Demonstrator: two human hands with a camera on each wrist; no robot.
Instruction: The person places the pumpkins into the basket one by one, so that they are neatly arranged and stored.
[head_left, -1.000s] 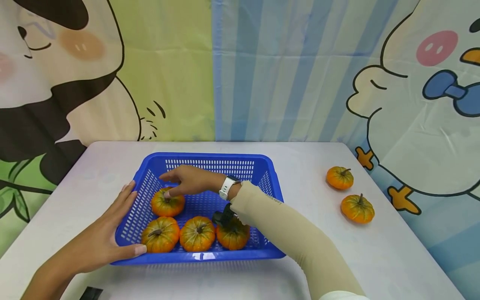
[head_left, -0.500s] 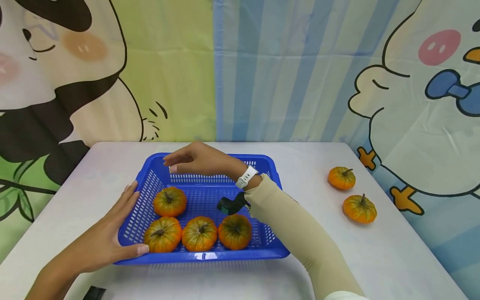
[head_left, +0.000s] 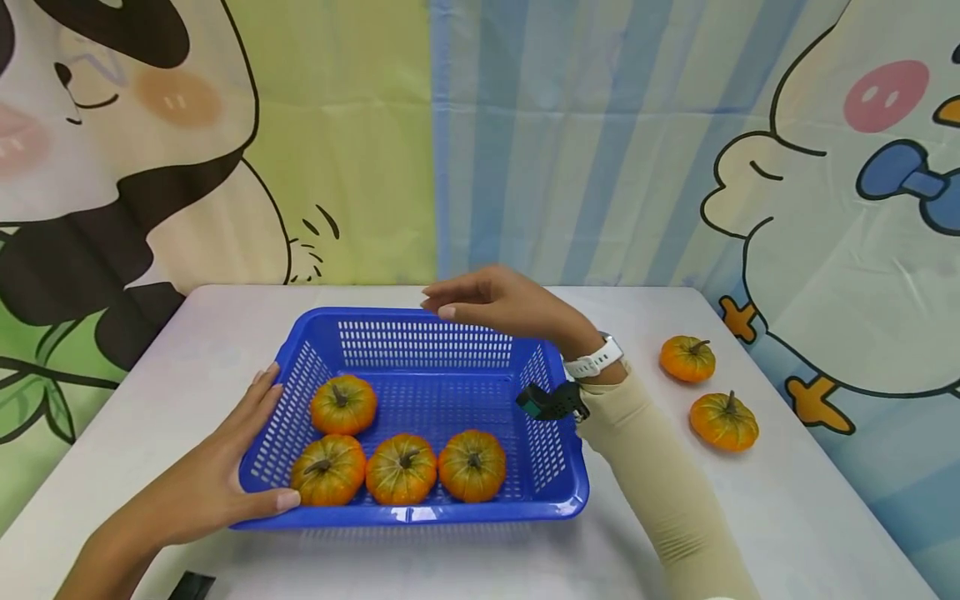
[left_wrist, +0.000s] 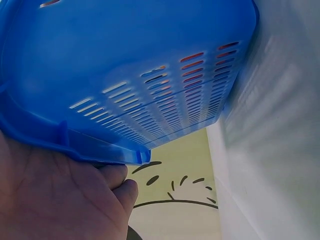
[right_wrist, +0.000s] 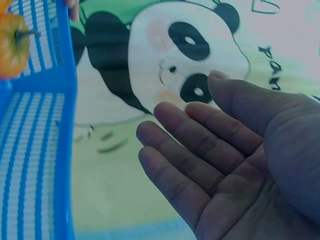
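Note:
A blue perforated plastic basket stands on the white table with several small orange pumpkins inside. One pumpkin lies behind a front row made of the left pumpkin, the middle pumpkin and the right pumpkin. My left hand rests against the basket's left front corner, straight fingers along the left rim and thumb at the front rim. Above the basket's back right rim, my right hand hovers with relaxed fingers; its palm is bare in the right wrist view.
To the right of the basket, two more pumpkins lie on the table, a far one and a nearer one. A dark object shows at the bottom edge. Behind the table hangs a cartoon-printed cloth.
My right hand has lifted off the back pumpkin in the basket, then moved up and right to the back rim. The left hand keeps its place on the basket.

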